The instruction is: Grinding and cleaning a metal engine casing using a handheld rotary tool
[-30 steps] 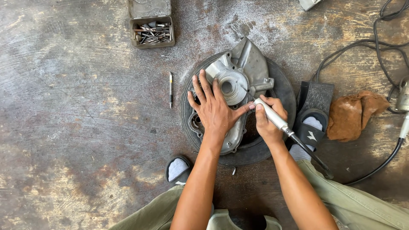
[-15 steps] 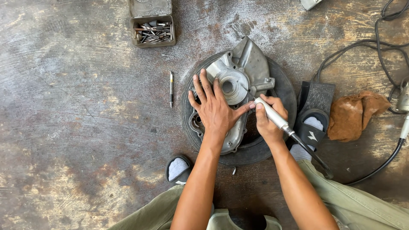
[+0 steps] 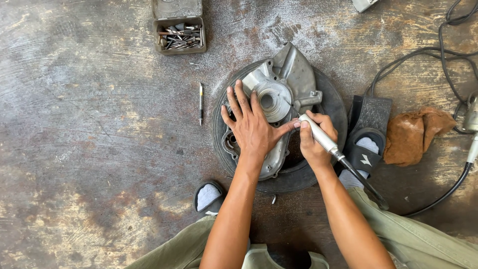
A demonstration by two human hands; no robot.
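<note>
Grey cast-metal engine cover (image 3: 279,99) lies flat on an old black tyre (image 3: 332,99), which sits on the stained concrete floor (image 3: 89,149), roughly centre-right of the floor in view, between the person's two feet.

Left hand (image 3: 253,128) is spread flat on the cover, fingers fanned twd the top edge of view, thumb stretched right to touch the tool tip; it grips nothing, just presses down. Right hand (image 3: 314,143) is closed round a slim silver hand grinder (image 3: 322,138), pen-style, w/ its black cable running off twd the lower right.

Key relation: the grinder's long axis runs diagonal, lower right to upper left, and its thin bit points at the cover's round hub (image 3: 271,98), just above and left of the right hand's grip. Whether the bit touches the metal, can't tell. Right hand is the nearer one to that spot on the tool side; left covers the cover's lower half.

Around: small tin of bits (image 3: 180,36) near the top edge, a loose thin tool (image 3: 201,102) left of the tyre, brown rag (image 3: 418,133) at right, black sandal (image 3: 367,139) beside the tyre.
</note>
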